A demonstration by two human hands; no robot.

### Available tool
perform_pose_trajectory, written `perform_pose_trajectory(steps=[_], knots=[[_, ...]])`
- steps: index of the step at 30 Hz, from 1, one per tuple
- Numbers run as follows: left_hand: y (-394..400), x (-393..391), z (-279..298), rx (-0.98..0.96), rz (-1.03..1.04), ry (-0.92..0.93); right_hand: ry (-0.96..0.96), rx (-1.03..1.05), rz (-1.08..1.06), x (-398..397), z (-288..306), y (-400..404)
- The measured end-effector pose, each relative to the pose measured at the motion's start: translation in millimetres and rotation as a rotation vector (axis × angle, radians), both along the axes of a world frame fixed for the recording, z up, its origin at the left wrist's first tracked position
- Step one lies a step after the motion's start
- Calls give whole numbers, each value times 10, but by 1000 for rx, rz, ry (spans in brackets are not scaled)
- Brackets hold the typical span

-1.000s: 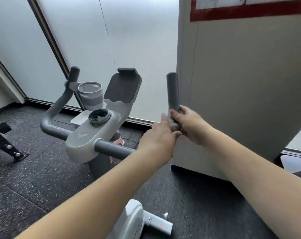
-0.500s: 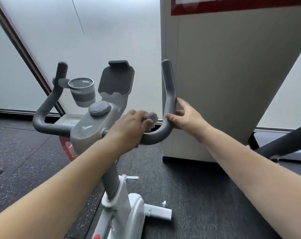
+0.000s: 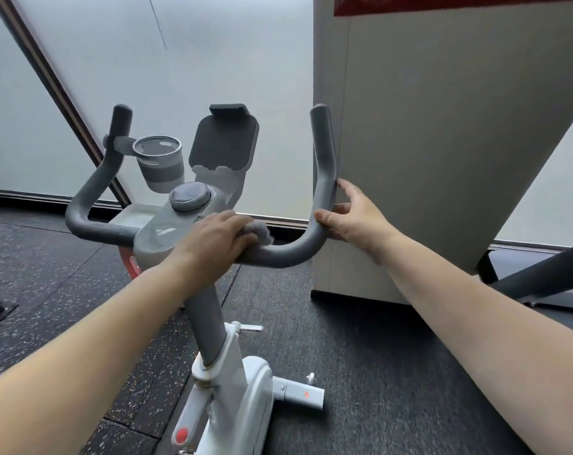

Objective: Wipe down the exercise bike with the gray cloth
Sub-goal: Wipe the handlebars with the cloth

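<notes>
Wiping the right handlebar of the bike [image 3: 232, 382]

My left hand [image 3: 213, 239] grips the gray cloth [image 3: 257, 232] around the handlebar [image 3: 298, 252]; my right hand [image 3: 354, 216] loosely steadies the bend. I should keep the cloth wrapped tight.

Gray cloth [image 3: 257, 232] mostly hidden under left hand [image 3: 213, 241].

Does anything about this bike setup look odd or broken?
Nothing stands out. The exercise bike stands upright; the left hand holds the gray cloth on the handlebar, and the right hand grips its bend.
</notes>
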State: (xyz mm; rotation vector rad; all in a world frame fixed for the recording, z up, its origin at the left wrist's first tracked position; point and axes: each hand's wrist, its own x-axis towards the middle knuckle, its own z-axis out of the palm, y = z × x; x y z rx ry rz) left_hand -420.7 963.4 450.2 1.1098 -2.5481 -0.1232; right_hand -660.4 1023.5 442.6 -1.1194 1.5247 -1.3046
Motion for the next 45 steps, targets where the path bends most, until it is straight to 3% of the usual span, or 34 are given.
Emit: perform_pose_trajectory(steps=[2,5,10,13,16,18,20,22,28,33,36,41,45], knots=[[115,-404,61,64,33,88,-14,-6,0,-3,-5,-4],[461,-882,-89,14,32,-11,47,-12,-22,-10,-7,-13],[401,-262,-191,-171,-17,-143,17,-2,-16,-3,-29,-40],[162,212,-132,-63,58,-163,371,-27,-33,-22,48,17],[27,93,-17,39,95,-26,711,-260,-25,-8,162,128],[133,-217,20,67,120,90,817,-336,147,41,221,157],[300,-444,-100,-16,93,25,969,-290,362,95,210,145],[407,-406,-177,-96,41,-73,1094,-306,438,101,158,104],[165,222,-96,-34,157,-115,1087,-407,441,11,68,64],[254,-228,-62,-47,173,-35,1137,-411,436,28,113,36],[358,-176,-218,-135,102,-90,1186,-330,483,69,232,-45],[38,232,-27,-66,151,-190,1156,-79,572,146,425,-163],[-92,296,214,-138,289,145,960,-104,496,329,565,-386]])
